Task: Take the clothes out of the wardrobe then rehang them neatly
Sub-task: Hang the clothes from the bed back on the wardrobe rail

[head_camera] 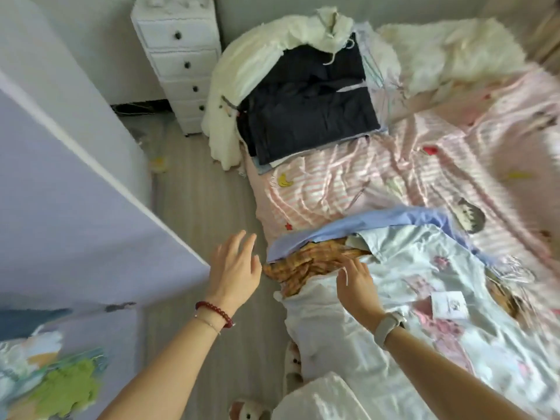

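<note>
Nearest, the left hand (235,269) hangs above the floor with fingers spread, grasping nothing. The right hand (356,278) lies flat and released on a pale printed garment (424,313) on the bed (348,183), fingertips at a mustard plaid garment (306,263) mostly buried under it and a blue shirt (363,225). Farther off, dark folded clothes (309,107) cover a cream pile whose items blur together. The frame's right edge is smeared.

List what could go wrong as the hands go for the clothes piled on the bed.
1. The plaid garment lies wedged under the blue shirt and pale printed cloth; pulling it may drag those along.
2. It sits at the bed's edge, so it may slip to the floor.
3. Neither the left hand nor the right hand has a grip yet.
</note>
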